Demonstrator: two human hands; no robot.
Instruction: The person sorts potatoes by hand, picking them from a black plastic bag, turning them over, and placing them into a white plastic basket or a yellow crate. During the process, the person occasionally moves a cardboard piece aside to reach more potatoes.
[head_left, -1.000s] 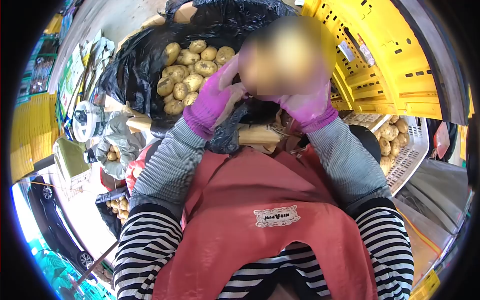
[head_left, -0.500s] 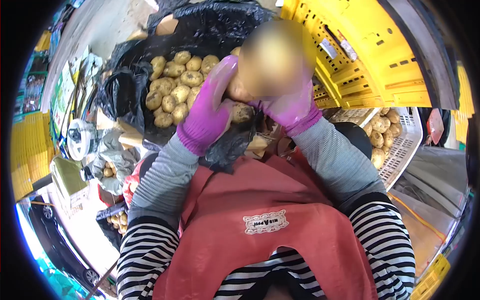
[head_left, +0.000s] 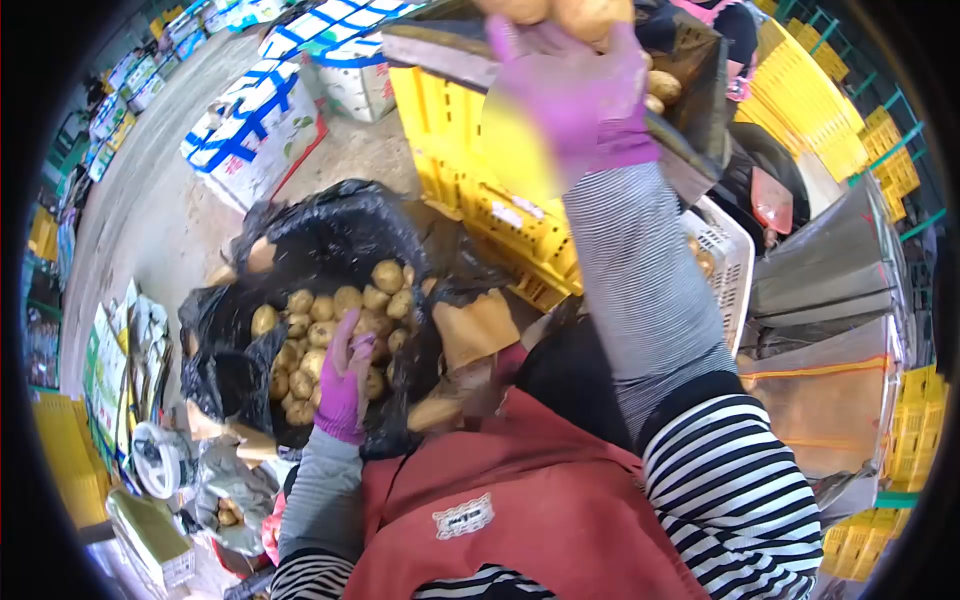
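Observation:
My left hand (head_left: 345, 385), in a purple glove, reaches into a box lined with a black plastic bag (head_left: 235, 330). Its fingers are curled against a brownish potato (head_left: 374, 324), partly hidden by the glove, among several paler potatoes (head_left: 300, 384). High at the top edge, my right hand (head_left: 585, 105), gloved alike, is raised over a tall yellow crate (head_left: 440, 150). It holds potatoes (head_left: 594, 16), cut off by the frame edge. A blurred patch covers part of the right glove. More potatoes (head_left: 662, 88) lie in a dark-lined container beyond my right wrist.
A white plastic basket (head_left: 738, 265) stands to the right, partly behind my forearm. White boxes with blue tape (head_left: 240, 135) stand at the upper left. A white bucket (head_left: 160, 460) and a grey bag (head_left: 235, 490) are at the left. A red dustpan (head_left: 772, 200) lies right.
My hands, together around potatoes before, are now apart. My right hand has gone up over the yellow crate with potatoes; my left hand has lowered into the bag-lined box. The view has turned.

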